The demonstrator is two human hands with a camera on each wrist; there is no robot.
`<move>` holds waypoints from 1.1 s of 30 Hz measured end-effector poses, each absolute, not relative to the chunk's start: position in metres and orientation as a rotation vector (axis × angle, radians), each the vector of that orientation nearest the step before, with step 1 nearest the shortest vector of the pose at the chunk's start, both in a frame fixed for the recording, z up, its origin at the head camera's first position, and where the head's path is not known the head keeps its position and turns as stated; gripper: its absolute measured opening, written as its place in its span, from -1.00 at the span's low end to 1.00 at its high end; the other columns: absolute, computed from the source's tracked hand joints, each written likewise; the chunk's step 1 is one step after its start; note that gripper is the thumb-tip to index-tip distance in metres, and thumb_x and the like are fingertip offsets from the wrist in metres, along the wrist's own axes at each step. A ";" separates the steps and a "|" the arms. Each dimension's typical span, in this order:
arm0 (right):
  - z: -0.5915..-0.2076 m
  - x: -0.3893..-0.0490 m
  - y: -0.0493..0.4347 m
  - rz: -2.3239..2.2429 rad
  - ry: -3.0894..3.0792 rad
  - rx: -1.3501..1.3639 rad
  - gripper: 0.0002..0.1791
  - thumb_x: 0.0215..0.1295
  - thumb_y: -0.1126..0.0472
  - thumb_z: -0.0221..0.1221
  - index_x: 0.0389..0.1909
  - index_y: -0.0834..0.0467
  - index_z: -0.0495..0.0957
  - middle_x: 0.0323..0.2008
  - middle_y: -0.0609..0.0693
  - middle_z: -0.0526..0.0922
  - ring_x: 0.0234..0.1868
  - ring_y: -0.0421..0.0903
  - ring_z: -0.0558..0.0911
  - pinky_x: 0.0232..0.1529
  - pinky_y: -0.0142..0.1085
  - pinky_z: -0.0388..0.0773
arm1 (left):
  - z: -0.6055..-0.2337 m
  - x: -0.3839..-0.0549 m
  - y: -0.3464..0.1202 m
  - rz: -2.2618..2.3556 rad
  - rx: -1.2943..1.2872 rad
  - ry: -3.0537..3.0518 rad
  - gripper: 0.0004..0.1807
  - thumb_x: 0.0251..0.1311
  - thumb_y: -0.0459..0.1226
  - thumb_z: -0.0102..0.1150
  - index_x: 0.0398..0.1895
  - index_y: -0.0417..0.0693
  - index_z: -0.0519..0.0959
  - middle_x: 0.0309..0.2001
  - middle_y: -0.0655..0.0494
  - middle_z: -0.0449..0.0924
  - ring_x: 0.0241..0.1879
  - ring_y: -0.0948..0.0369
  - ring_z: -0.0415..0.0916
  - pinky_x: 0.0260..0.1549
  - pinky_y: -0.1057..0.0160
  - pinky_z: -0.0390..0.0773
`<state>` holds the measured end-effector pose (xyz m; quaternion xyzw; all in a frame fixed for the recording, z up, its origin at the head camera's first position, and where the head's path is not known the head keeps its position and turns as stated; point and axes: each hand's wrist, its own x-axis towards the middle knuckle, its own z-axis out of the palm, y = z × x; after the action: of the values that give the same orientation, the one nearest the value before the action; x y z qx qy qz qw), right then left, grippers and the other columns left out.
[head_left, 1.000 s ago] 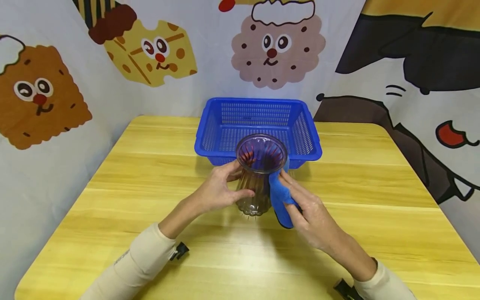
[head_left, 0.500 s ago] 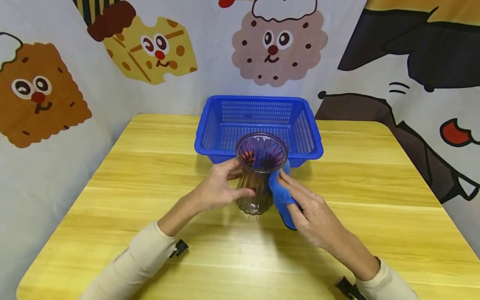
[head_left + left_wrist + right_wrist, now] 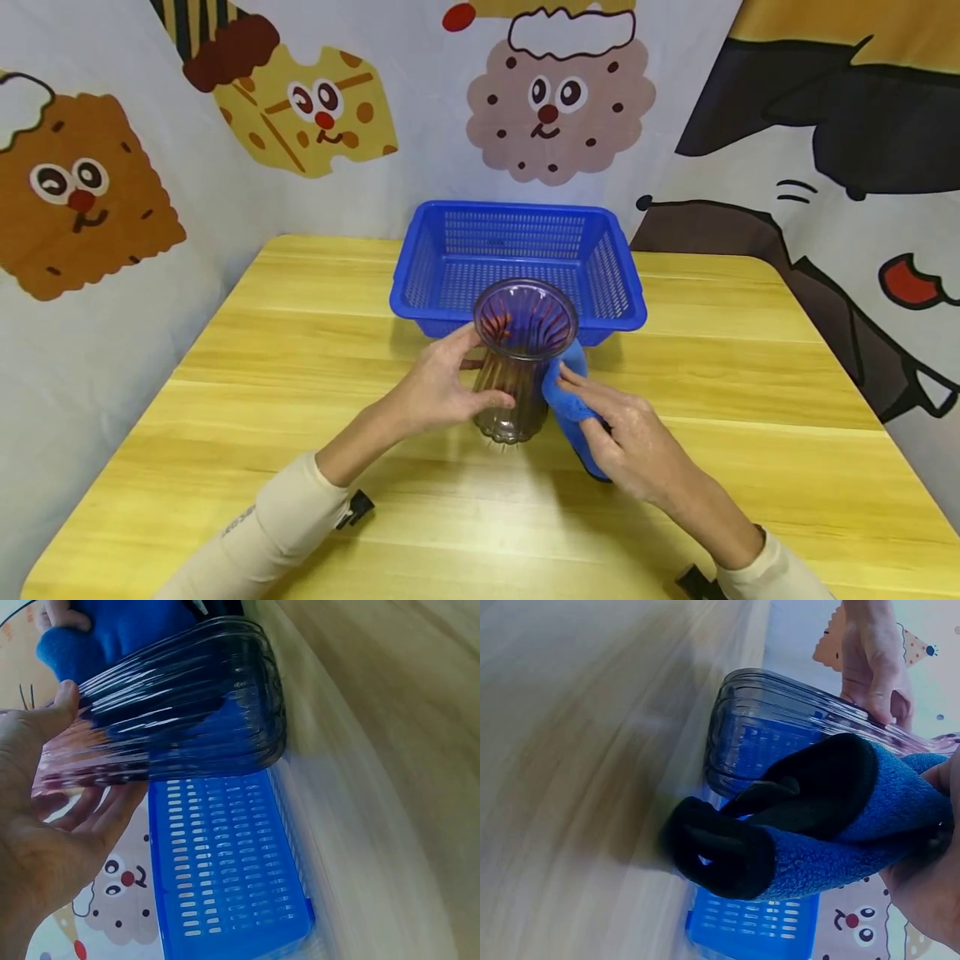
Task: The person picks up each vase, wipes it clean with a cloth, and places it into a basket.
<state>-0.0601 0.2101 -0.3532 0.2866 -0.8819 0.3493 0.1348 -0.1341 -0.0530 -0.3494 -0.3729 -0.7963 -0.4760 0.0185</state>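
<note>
One tabletop bears one basket at twelve o'clock. Left fingers grip one vase, right fingers one cloth at its three o'clock.

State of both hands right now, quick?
Left hand: holding the ribbed, see-through, purple-tinted vase.
Right hand: holding the fuzzy blue cloth with black edging.

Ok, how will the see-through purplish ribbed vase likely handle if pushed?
The see-through purplish ribbed vase looks stiff, its rim round though the left hand grips it. Its glossy wall may be slippery. Tall with a flared rim, it could tip if pushed.
</note>
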 end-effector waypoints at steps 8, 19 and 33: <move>-0.363 -0.064 0.208 1.043 -2.434 0.883 -0.43 0.06 0.54 0.33 0.19 0.40 0.58 0.27 0.20 0.54 0.17 0.19 0.59 0.17 -0.33 0.55 | -0.352 -0.136 -0.051 -1.398 -1.202 -2.414 0.08 -0.11 -0.27 0.67 0.52 -0.07 0.26 0.42 0.01 0.34 0.34 0.12 0.36 0.20 0.26 0.53; -0.365 -0.064 0.207 0.996 -2.403 0.905 -0.44 -0.02 0.65 0.34 0.11 0.42 0.62 0.21 0.23 0.58 0.12 0.18 0.62 0.15 -0.53 0.47 | -0.353 -0.137 -0.052 -1.544 -1.182 -2.442 0.02 -0.13 -0.32 0.68 0.45 -0.18 0.32 0.28 -0.15 0.50 0.24 -0.04 0.49 0.01 0.32 0.65; -0.373 -0.063 0.209 0.961 -2.478 0.888 -0.47 0.03 0.66 0.29 0.11 0.38 0.64 0.22 0.22 0.58 0.14 0.18 0.61 -0.02 0.00 0.69 | -0.356 -0.138 -0.052 -1.583 -1.160 -2.424 0.00 -0.17 -0.34 0.69 0.42 -0.17 0.37 0.31 -0.05 0.50 0.27 0.05 0.46 0.04 0.32 0.63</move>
<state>-0.0625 0.2088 -0.3730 0.3124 -0.8716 0.3379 0.1689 -0.1379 -0.0518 -0.3555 -0.3718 -0.7772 -0.5076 0.0115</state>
